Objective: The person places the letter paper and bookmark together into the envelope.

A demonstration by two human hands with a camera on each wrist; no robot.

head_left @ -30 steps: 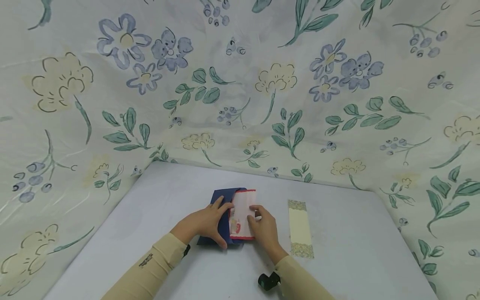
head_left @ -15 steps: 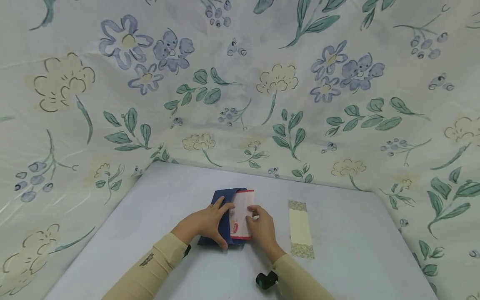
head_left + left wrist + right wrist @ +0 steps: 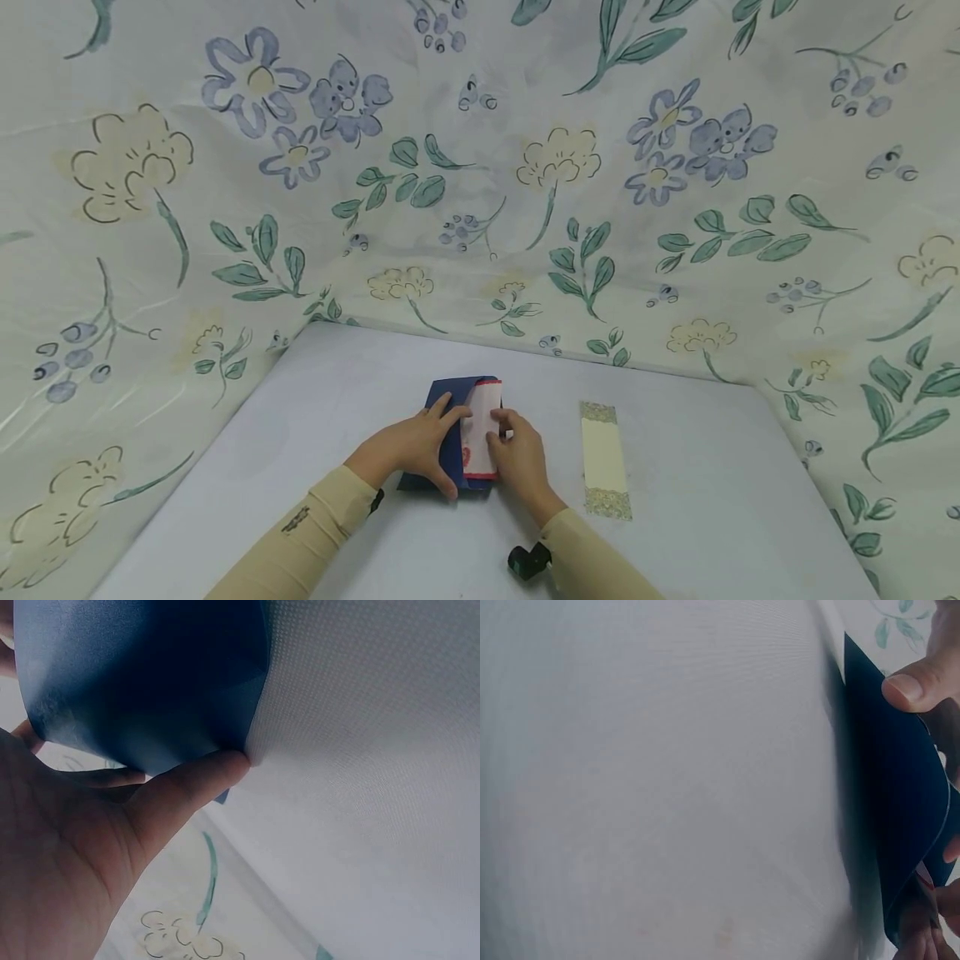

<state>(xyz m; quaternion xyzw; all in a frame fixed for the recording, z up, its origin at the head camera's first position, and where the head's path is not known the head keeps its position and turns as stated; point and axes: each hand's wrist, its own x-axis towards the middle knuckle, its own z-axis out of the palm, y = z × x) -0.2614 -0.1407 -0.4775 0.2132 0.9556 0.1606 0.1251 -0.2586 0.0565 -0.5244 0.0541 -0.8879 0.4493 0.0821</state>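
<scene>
A dark blue envelope (image 3: 450, 387) lies on the white table in the head view, its opening toward the right. My left hand (image 3: 408, 448) holds it, fingers spread over its front and thumb at the near edge. In the left wrist view that thumb (image 3: 199, 784) lies along the blue paper's border. A white card (image 3: 482, 429) with red top and bottom edges is partly inside the envelope; its left part is hidden. My right hand (image 3: 521, 458) pinches the card's right edge between thumb and fingers. The right wrist view shows the envelope (image 3: 889, 780) at its right side.
A cream paper strip (image 3: 603, 458) with patterned gold-green ends lies to the right of my right hand. White table surface (image 3: 697, 483) extends around both. Floral cloth (image 3: 480, 208) hangs behind and at the sides. A small black device (image 3: 528, 562) is at the right wrist.
My right hand has moved a little left, and the card has slid deeper into the envelope, showing a narrower strip. The left hand has stayed in place on the envelope.
</scene>
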